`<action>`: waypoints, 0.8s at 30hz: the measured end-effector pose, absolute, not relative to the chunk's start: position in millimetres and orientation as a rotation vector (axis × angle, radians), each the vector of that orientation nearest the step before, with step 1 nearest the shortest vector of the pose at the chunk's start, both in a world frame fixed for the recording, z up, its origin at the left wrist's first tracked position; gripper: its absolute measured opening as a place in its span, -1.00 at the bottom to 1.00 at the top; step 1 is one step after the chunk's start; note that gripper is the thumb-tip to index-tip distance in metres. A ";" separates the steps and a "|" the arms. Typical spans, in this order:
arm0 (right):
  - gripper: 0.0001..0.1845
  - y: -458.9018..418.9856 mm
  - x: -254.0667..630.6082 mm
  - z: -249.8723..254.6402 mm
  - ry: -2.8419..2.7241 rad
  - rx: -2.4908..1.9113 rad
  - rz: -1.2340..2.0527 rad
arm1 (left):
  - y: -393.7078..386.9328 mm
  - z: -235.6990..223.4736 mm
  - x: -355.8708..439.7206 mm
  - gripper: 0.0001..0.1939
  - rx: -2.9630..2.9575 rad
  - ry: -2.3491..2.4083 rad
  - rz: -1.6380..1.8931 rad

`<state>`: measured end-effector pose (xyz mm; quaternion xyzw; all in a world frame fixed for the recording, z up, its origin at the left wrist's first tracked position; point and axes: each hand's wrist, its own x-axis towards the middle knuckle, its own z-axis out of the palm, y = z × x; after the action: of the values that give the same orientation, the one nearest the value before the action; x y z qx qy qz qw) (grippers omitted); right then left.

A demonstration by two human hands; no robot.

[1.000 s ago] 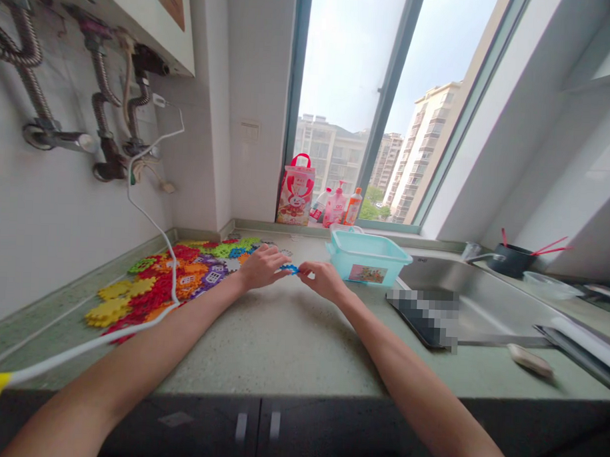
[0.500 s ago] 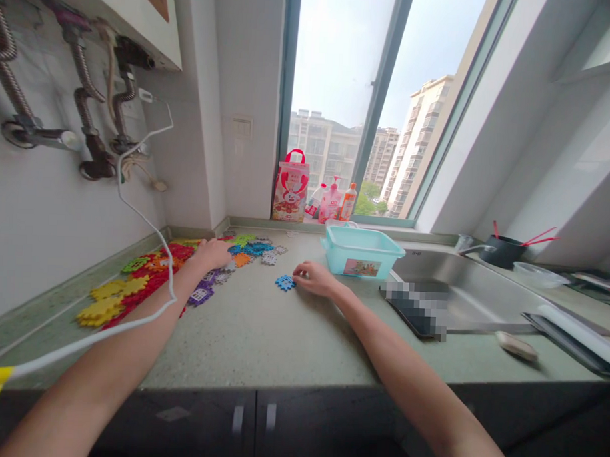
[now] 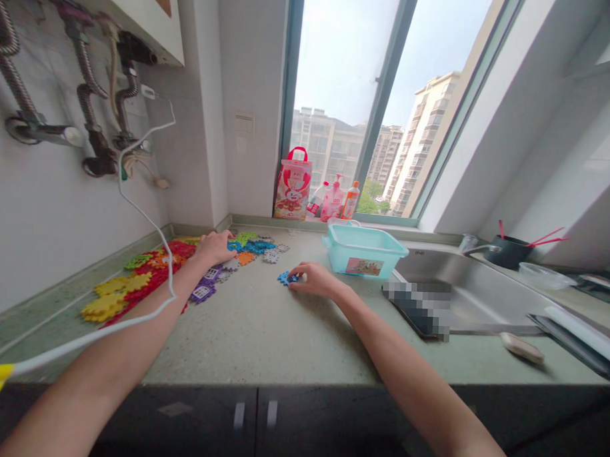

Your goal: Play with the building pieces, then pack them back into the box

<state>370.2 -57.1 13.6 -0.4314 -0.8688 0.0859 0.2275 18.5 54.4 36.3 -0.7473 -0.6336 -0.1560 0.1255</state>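
A spread of flat, colourful interlocking plastic pieces (image 3: 148, 276) lies on the green countertop (image 3: 281, 334) at the back left. My left hand (image 3: 215, 247) rests on the far end of that spread with its fingers curled down over a blue piece (image 3: 234, 245). My right hand (image 3: 313, 279) lies on the counter nearer the middle, fingers pinched on a small blue piece (image 3: 284, 278) that rests on the surface. A light blue plastic tub (image 3: 364, 250) stands just to the right of my right hand.
A white cable (image 3: 150, 216) hangs from the wall pipes across my left arm. A steel sink (image 3: 483, 295) lies to the right, with a dark tray and a bowl beyond it. A red bag (image 3: 293, 186) and bottles stand on the windowsill.
My left hand left the small blue piece and reached back left to the pile of pieces. My right hand stayed on the small blue piece, which now lies on the counter.
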 end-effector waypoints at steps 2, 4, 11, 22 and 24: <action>-0.73 -54.5 372.4 12.3 -2.384 -1.218 0.205 | 47.2 41.7 26.3 -0.39 -2.178 -1.738 -0.580; -0.70 -51.3 376.2 10.7 -2.357 -1.284 0.160 | 36.9 46.2 42.0 -0.42 -2.292 -1.548 -0.698; -0.68 -41.0 397.9 9.1 -2.218 -1.393 0.099 | -7.9 27.7 124.2 -0.69 -2.934 -0.673 -0.599; -0.73 -49.8 379.4 8.2 -2.268 -1.091 0.226 | -12.7 13.2 123.7 -0.72 -2.553 -1.301 -1.012; -0.80 -53.6 375.3 8.2 -2.339 -1.090 0.283 | -6.7 9.3 120.5 -0.70 -2.530 -1.422 -0.908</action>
<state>375.3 -53.6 8.2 -0.4045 -0.8676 0.1048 0.2695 120.5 -6.7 9.3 -0.8309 -0.4671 -0.2982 0.0504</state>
